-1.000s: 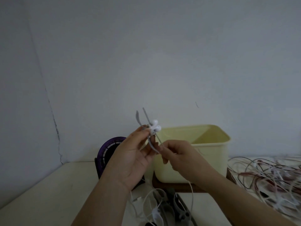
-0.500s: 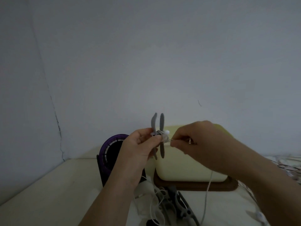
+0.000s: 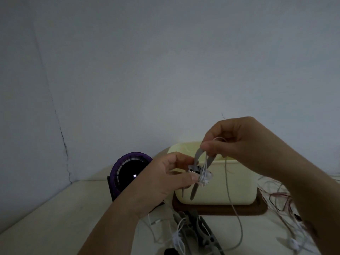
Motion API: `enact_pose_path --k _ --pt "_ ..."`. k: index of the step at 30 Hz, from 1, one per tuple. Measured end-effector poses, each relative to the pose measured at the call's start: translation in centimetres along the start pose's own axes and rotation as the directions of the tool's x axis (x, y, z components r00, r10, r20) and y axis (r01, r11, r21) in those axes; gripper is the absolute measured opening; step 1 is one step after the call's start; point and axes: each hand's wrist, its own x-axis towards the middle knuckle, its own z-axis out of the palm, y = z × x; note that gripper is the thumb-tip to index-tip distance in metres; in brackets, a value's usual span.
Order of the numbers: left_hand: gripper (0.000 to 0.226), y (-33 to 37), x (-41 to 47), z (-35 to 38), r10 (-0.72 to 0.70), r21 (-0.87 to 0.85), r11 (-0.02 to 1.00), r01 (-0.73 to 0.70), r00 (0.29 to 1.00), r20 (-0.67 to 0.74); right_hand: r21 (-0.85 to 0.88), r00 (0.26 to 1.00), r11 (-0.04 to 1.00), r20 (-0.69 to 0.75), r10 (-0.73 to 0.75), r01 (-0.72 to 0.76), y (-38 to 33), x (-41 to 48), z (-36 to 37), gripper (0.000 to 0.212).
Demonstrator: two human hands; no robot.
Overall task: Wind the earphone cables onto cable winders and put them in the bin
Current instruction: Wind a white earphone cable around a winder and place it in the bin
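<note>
Since half a second ago the right hand [image 3: 239,146] has risen from beside the grey cable winder [image 3: 197,159] to above it, and the winder, upright then, now leans to the right.

Right thumb and forefinger are closed in a pinch on the white earphone cable [image 3: 227,181], right at the tip of the winder's upper arm; the other fingers are curled in behind. From that pinch a few strands run down to the winder's hub, where white turns [image 3: 204,177] are bunched, and one long strand hangs below the fingers and trails down to the table [image 3: 46,218].

Left hand [image 3: 165,179] grips the hub between thumb and fingertips, with the winder's lower arms poking out beneath the thumb.

Just behind both sets of fingers stands the pale yellow bin [image 3: 242,183] on a dark wooden tray [image 3: 220,208]; winder and cable are held in front of its near wall, outside it. Left of the left hand's knuckles is a round purple gadget [image 3: 127,168] with a dark lit face. Below the hands lie spare grey winders [image 3: 204,234] among loose white cables, and under the right forearm a tangle of cables [image 3: 279,197]
</note>
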Motion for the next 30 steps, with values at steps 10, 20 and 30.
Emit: enact_pose_path --k 10,20,30 --pt "0.022 0.1 -0.1 -0.5 0.044 -0.074 0.996 -0.038 0.996 0.076 0.478 0.986 0.866 0.141 0.089 -0.146 2.3 0.5 -0.2 0.023" --pt "0.042 1.0 0.6 0.6 0.06 -0.677 0.73 -0.089 0.996 -0.067 0.717 0.959 0.648 0.105 0.263 -0.256 2.9 0.5 6.1 0.02" --pt "0.017 0.1 1.1 -0.3 -0.206 -0.779 0.617 -0.111 0.933 -0.296 -0.193 0.973 0.969 0.143 0.181 -0.152 2.5 0.2 6.2 0.027"
